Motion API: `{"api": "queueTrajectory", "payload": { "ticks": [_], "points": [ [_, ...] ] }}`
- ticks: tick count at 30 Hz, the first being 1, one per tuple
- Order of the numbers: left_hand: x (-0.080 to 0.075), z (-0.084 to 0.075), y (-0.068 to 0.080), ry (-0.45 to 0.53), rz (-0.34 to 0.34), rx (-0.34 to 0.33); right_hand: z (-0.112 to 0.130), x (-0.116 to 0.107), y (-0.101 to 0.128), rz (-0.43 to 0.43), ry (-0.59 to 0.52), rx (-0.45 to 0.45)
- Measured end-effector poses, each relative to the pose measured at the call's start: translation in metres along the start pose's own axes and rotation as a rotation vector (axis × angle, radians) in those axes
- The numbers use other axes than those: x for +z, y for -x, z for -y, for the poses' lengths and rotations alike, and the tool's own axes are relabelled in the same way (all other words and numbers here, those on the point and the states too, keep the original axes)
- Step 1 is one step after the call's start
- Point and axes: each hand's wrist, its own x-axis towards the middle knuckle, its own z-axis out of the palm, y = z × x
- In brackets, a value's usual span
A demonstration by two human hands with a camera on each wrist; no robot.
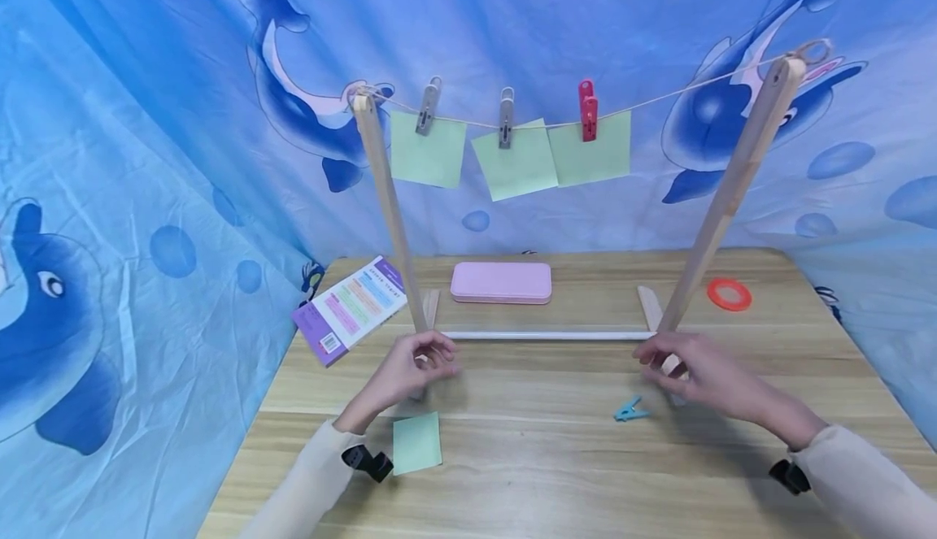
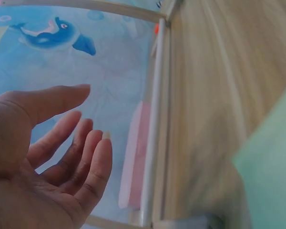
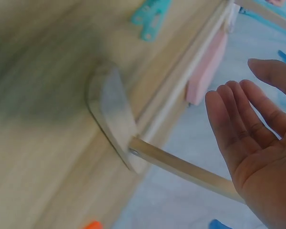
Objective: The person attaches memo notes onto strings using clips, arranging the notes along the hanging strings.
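Note:
My left hand (image 1: 416, 367) hovers by the foot of the wooden frame's left post (image 1: 391, 206), fingers loosely curved around nothing. At the right post (image 1: 732, 189), my right hand (image 1: 691, 368) has the same relaxed bend, and its palm is bare in the right wrist view. Below the left hand lies a green paper square (image 1: 417, 443). A blue clothespin (image 1: 631, 410) sits on the table left of the right hand. Three green papers hang from a string (image 1: 659, 98), pinned by two grey clothespins (image 1: 429, 106) and a red clothespin (image 1: 589, 112).
A white rod (image 1: 549, 335) joins the posts low down. Behind it lies a pink case (image 1: 501, 282). A purple and white book (image 1: 351, 310) rests at the left, an orange-red ring (image 1: 729, 294) at the right. Blue dolphin cloth (image 1: 512, 27) hangs behind the table (image 1: 527, 458).

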Motion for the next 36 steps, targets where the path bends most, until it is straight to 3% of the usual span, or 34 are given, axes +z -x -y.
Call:
{"api": "queueTrajectory", "payload": {
  "ticks": [4,7,10,17,22,29,36],
  "points": [
    [-0.003,0.006,0.013,-0.058,0.016,-0.014,-0.004,0.014,0.003,-0.026,-0.025,-0.075],
    [-0.005,0.022,0.018,-0.101,0.011,-0.015,-0.008,0.021,0.006,-0.028,-0.056,-0.099],
    [-0.008,0.029,0.022,-0.137,0.035,-0.014,-0.012,0.026,0.01,-0.022,-0.078,-0.103],
    [-0.01,0.039,0.027,-0.251,0.215,-0.013,-0.012,0.034,0.014,0.064,-0.15,-0.027],
    [-0.01,0.041,0.029,-0.266,0.295,-0.018,-0.013,0.04,0.014,0.108,-0.188,0.02],
    [-0.009,0.045,0.029,-0.304,0.324,-0.008,-0.016,0.045,0.014,0.154,-0.175,0.055],
    [-0.01,0.046,0.031,-0.281,0.344,-0.036,-0.019,0.045,0.014,0.217,-0.181,0.1]
  ]
}}
